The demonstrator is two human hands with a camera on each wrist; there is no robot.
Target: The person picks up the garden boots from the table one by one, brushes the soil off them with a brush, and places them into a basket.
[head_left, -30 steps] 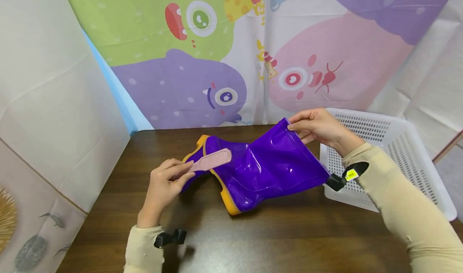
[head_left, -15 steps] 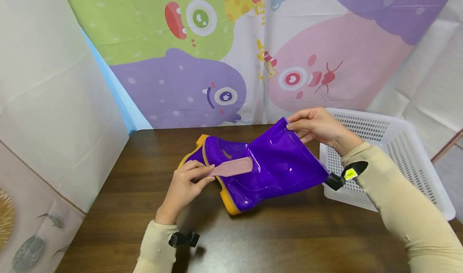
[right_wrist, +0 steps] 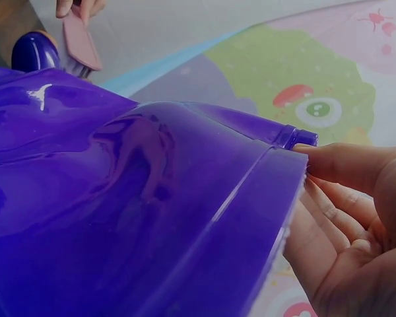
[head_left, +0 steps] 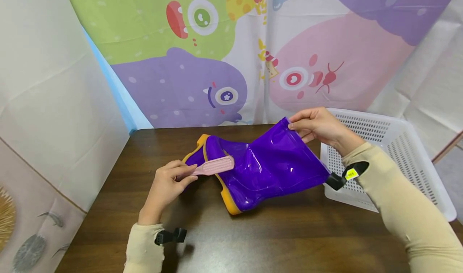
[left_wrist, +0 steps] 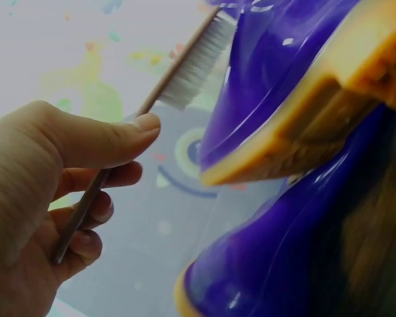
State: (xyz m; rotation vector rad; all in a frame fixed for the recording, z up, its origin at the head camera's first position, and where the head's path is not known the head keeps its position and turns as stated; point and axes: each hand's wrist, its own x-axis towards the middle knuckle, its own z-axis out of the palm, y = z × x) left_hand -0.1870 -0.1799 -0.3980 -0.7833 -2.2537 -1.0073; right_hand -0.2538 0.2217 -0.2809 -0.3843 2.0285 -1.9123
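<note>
Left hand [head_left: 163, 188] pinches brush [head_left: 216, 166] in fingers, long axis running rightward, bristles [left_wrist: 199, 67] facing purple boot [head_left: 276, 162]; contact unclear. Boot is between 2 hands, over surface [head_left: 275, 241], foot end nearer left hand. Right hand [head_left: 320, 128] fingers pinch shaft's top edge.

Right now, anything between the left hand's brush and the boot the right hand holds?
Nothing visible: the pink brush in the left hand is at the purple boot, its bristles facing it in the left wrist view. The right hand pinches the cuff, clear of the brush; the white basket is off to the right.
</note>
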